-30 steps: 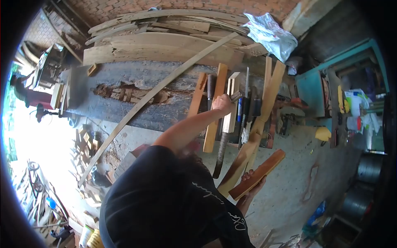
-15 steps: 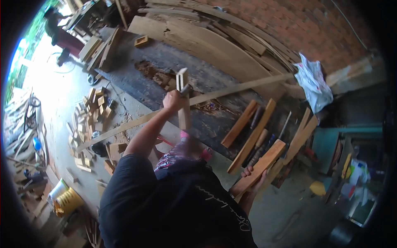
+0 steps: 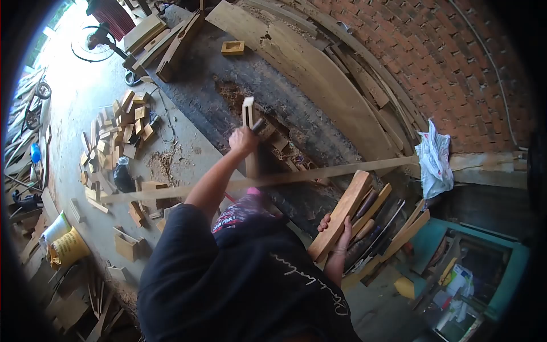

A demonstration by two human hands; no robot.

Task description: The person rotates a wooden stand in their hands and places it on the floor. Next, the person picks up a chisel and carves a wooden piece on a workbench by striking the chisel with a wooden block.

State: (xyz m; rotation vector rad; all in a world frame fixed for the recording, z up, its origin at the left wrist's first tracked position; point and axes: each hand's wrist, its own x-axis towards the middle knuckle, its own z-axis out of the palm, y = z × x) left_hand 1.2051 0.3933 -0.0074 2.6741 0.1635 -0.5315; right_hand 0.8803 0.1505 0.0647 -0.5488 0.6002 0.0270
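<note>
In the head view, we found the right hand (image 3: pixel 343 238) grasping a plank (image 3: pixel 340 214) at the bench's (image 3: pixel 194 85) near edge, the left hand (image 3: pixel 243 141) clenched round slotted wood (image 3: pixel 251 165). We judged both pieces stiff, the plank heavier, best gripped mid-length.

Brown rectangular wooden block (image 3: pixel 342 212), slanting, in right hand (image 3: pixel 343 236). Pale slotted wooden piece (image 3: pixel 250 164), slot end foremost, plus dark rod (image 3: pixel 258 125), in left hand (image 3: pixel 243 140).

The bench (image 3: pixel 194 94) has room past the left hand (image 3: pixel 244 141), but a long slat (image 3: pixel 296 176) (crosswise) obstructs beyond the right hand (image 3: pixel 343 236).
</note>
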